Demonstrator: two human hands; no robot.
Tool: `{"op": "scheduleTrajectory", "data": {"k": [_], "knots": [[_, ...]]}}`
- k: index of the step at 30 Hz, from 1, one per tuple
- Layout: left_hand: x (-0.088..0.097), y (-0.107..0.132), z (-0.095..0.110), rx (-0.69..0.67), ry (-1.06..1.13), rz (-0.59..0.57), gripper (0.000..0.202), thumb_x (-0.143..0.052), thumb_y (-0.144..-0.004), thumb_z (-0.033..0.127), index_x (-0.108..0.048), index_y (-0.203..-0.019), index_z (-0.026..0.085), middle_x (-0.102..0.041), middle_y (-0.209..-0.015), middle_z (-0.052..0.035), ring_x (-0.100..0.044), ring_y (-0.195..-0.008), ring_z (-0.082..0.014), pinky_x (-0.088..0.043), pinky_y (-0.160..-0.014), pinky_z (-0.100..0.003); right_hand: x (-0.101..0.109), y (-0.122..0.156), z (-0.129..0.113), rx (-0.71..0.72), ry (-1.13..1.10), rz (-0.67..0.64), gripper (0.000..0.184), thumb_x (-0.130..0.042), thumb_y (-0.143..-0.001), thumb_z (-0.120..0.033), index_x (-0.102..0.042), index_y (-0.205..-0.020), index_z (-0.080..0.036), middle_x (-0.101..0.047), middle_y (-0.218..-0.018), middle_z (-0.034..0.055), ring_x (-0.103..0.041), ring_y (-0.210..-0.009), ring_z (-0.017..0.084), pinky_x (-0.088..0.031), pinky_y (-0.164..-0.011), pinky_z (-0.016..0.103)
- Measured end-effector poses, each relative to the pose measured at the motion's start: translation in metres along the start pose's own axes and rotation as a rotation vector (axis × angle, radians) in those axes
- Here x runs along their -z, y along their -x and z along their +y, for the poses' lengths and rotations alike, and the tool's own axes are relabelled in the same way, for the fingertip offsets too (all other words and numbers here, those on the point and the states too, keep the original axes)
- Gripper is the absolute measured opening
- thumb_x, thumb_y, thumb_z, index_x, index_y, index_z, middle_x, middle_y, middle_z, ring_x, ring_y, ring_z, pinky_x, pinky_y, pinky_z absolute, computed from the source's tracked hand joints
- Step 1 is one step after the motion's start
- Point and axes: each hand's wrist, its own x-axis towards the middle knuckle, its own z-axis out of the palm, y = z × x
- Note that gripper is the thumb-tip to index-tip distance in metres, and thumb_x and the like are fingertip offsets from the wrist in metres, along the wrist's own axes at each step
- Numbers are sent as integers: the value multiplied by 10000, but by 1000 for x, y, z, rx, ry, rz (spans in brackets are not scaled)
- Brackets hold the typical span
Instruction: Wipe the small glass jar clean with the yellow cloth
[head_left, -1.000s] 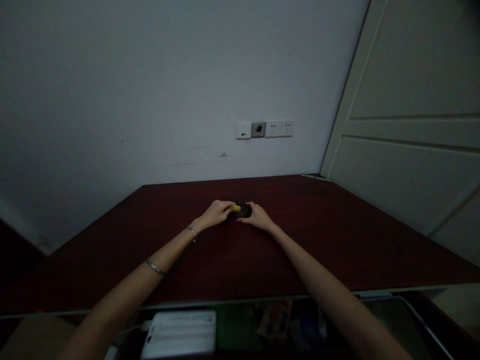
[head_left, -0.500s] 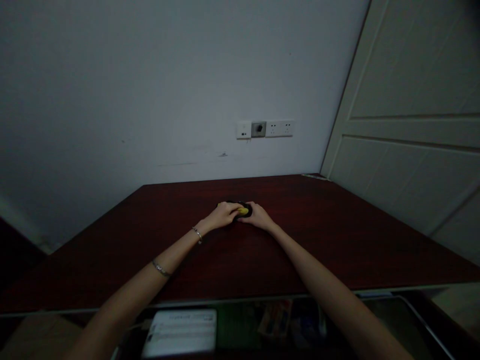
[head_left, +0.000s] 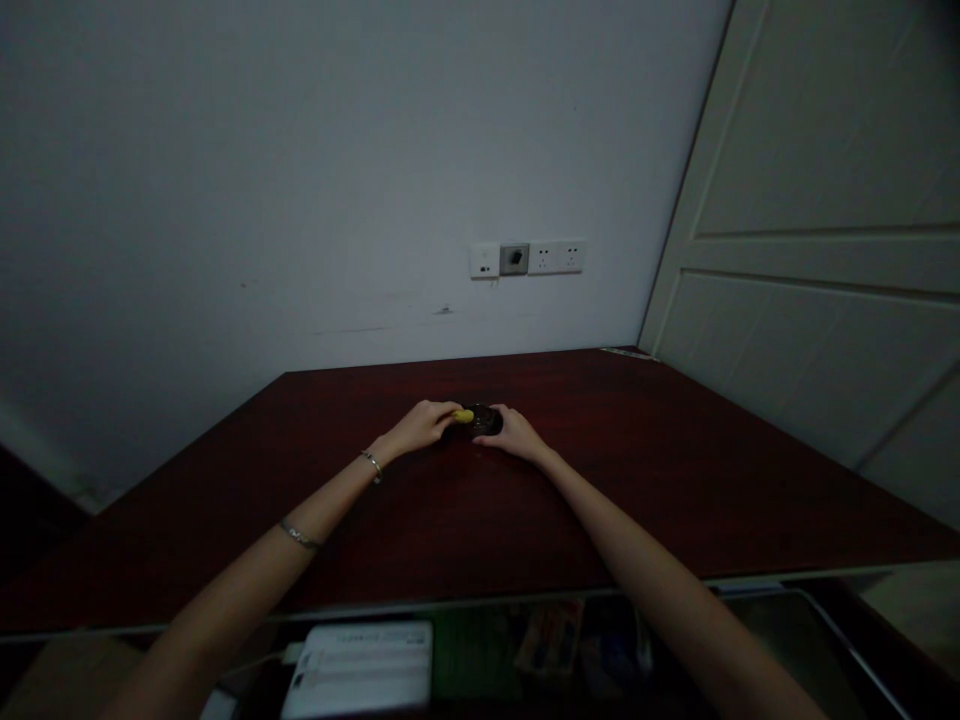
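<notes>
A small dark, shiny object [head_left: 482,420] lies on the dark red tabletop [head_left: 480,520], its kind hard to make out in the dim light. Around its right end curls my right hand [head_left: 514,436], thumb and fingers gripping it. My left hand [head_left: 424,424] pinches a small yellow piece [head_left: 463,415], perhaps a sponge or cloth, at the left part of the dark object. Whether the yellow piece touches the dark surface I cannot tell. The left end of the dark object is partly covered by my left fingers.
Below the table's front edge is an open drawer with a white box-like device [head_left: 360,668] with a cable, a green item [head_left: 476,655] and a small printed box [head_left: 550,638]. Wall sockets [head_left: 556,257] sit above the table's back edge. A pale door [head_left: 810,220] stands at the right.
My left hand has moved left with the yellow piece, uncovering more of the dark object's top. My right hand has stayed in nearly the same place.
</notes>
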Motion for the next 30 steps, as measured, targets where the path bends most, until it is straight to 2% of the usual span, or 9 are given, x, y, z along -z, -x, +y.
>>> {"op": "scheduleTrajectory", "data": {"k": [3, 8, 12, 14, 17, 20, 25, 30], "knots": [[7, -5, 2, 70, 38, 29, 261, -457, -830, 219, -621, -1033, 205, -684, -943, -38, -626, -811, -159, -452, -750, -253, 1, 0, -2, 15, -4, -9, 772, -726, -543, -541, -493, -1189, -190, -603, -1069, 117, -569, -1002, 254, -427, -861, 397], [11, -16, 5, 219, 104, 245, 247, -489, -815, 256, -638, -997, 181, -676, -984, -62, -617, -863, -189, -449, -780, -287, 3, 1, -4, 21, 27, -21, 853, -713, -527, -587, -467, -1235, -180, -583, -1130, 144, -545, -1048, 283, -406, -899, 425], [6, -22, 7, 241, 238, 368, 251, -504, -807, 251, -620, -1010, 158, -661, -1011, -70, -603, -893, -185, -449, -809, -295, 4, 2, -4, 10, 28, -55, 1032, -719, -488, -612, -353, -1334, -148, -517, -1231, 195, -485, -1137, 332, -367, -945, 467], [4, -25, 8, 237, 304, 413, 268, -489, -824, 288, -606, -1025, 155, -656, -999, -68, -600, -870, -175, -457, -791, -289, 8, 0, -7, 6, -25, -57, 1051, -714, -504, -606, -312, -1358, -146, -467, -1291, 202, -436, -1195, 335, -336, -981, 474], [6, -29, 13, 240, 334, 520, 288, -512, -814, 340, -610, -1014, 157, -637, -1021, -72, -582, -909, -175, -455, -803, -285, 22, -4, -15, 35, -173, 15, 965, -696, -565, -572, -315, -1357, -175, -385, -1374, 166, -346, -1277, 298, -309, -1024, 449], [10, -37, 21, 242, 401, 613, 287, -541, -793, 353, -624, -972, 145, -637, -1013, -82, -573, -930, -181, -456, -814, -288, 35, -8, -27, 61, -402, 140, 785, -658, -661, -501, -341, -1330, -240, -392, -1383, 105, -367, -1273, 245, -401, -963, 405], [7, -50, 40, 229, 632, 625, 321, -572, -764, 376, -631, -951, 122, -666, -960, -82, -597, -870, -189, -478, -778, -300, 35, -9, -46, 124, -703, 211, 644, -665, -675, -412, -441, -1241, -201, -503, -1292, 101, -474, -1191, 224, -446, -932, 367], [-6, -53, 46, 255, 748, 599, 339, -589, -750, 384, -622, -962, 122, -658, -1000, -91, -592, -912, -194, -475, -804, -311, 30, -8, -48, 91, -730, 294, 497, -655, -664, -409, -564, -1086, -163, -630, -1107, 85, -584, -1036, 222, -465, -908, 366]]}}
